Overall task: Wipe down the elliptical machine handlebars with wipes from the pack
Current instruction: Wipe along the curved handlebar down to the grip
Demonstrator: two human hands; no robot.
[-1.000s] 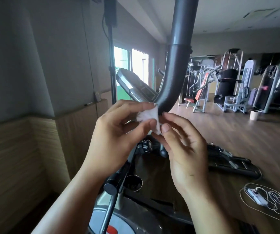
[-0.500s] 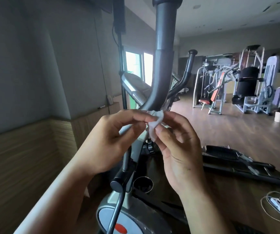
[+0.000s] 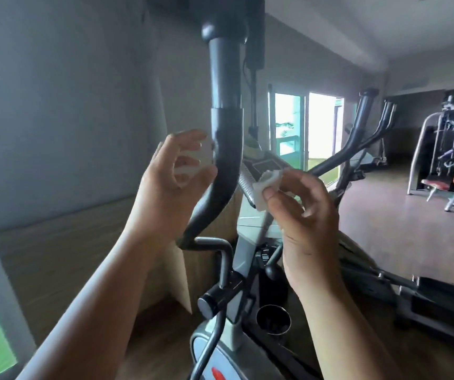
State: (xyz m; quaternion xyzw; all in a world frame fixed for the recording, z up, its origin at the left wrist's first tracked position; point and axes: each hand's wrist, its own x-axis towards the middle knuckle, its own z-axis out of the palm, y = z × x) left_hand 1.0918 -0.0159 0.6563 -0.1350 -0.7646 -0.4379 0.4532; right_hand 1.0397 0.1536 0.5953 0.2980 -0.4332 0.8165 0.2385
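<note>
left hand [image 3: 171, 176] blurred; what its fingers hold is unclear.

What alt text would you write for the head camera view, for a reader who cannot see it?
A person's right hand pinches a crumpled white wipe in front of an elliptical's console, while the blurred left hand, something white between its fingers, hovers beside the dark curved handlebar. Other gym machines stand behind.
</note>
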